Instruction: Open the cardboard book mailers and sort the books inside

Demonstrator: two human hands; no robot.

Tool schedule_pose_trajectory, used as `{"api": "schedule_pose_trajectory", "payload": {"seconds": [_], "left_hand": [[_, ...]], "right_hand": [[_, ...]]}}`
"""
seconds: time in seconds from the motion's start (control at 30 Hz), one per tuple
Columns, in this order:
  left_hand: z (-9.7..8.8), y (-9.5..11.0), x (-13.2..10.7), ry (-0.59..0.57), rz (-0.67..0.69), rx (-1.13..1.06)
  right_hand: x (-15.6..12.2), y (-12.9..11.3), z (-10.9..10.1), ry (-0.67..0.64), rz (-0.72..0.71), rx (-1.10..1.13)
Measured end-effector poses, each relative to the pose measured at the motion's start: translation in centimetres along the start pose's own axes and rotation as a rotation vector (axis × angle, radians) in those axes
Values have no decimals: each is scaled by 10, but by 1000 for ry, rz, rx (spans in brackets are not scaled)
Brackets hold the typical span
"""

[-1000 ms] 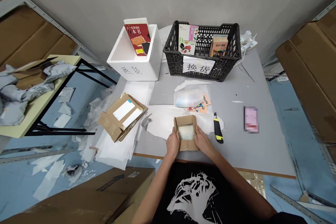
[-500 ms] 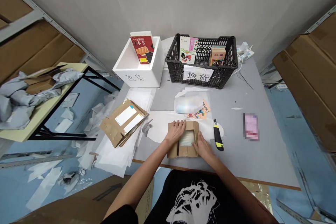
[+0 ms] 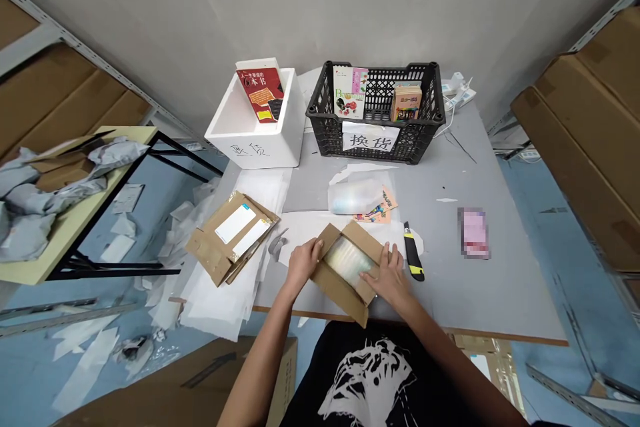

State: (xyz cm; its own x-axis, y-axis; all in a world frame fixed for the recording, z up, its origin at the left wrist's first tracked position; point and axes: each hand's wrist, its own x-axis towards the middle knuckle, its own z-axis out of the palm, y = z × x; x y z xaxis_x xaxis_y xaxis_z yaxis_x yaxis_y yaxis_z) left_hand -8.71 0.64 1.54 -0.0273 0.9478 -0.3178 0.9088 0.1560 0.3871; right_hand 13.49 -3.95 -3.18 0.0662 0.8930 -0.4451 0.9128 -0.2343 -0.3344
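A small cardboard box [image 3: 338, 287] sits tilted near the table's front edge with its flaps spread. Inside lies a pale bundle [image 3: 349, 259] in clear wrap; its kind I cannot make out. My left hand [image 3: 303, 265] grips the box's left corner, thumb on top. My right hand [image 3: 393, 275] holds the right side, its thumb reaching over the wrapped bundle. Just right of that hand rests a black and yellow utility knife [image 3: 413, 255]. Behind the box are a plastic-wrapped packet [image 3: 353, 197] and some orange printed cards [image 3: 383, 208].
At the back stand a white foam box [image 3: 280, 147] with a red book [image 3: 261, 93] and a black crate [image 3: 320, 140] holding books. Flattened cardboard mailers [image 3: 225, 233] lie on white sheets [image 3: 220, 313] at left. A blurred pink item [image 3: 474, 233] lies right, a power strip [image 3: 460, 97] behind.
The box has been turned and tilted, and its flaps have swung outward, showing more of the wrapped bundle. My left hand has moved from the top flap to the left corner.
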Motion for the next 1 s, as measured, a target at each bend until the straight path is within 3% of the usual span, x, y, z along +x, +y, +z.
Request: {"api": "schedule_pose_trajectory", "payload": {"seconds": [0.17,0.3,0.43,0.57,0.67,0.83,0.93,1.0], "left_hand": [[10,-18,-34,102,-153,-352],[22,-24,-47,146,-217,-547],[38,-40,-45,193,-256,-613],[58,-67,-38,165,-336,-691],[70,-78,-34,139,-341,-568],[64,-74,-31,240,-101,-53],[52,-70,-27,102,-8,-91],[48,-67,-22,42,-68,-237]], "right_hand": [[8,-19,6,-55,-16,-20],[10,-22,9,-70,-43,94],[20,-4,9,-116,-177,292],[34,28,10,-236,-266,533],[40,44,16,-226,-139,637],[37,40,31,-133,9,490],[35,28,34,-130,-11,480],[35,19,30,-130,-40,515]]}}
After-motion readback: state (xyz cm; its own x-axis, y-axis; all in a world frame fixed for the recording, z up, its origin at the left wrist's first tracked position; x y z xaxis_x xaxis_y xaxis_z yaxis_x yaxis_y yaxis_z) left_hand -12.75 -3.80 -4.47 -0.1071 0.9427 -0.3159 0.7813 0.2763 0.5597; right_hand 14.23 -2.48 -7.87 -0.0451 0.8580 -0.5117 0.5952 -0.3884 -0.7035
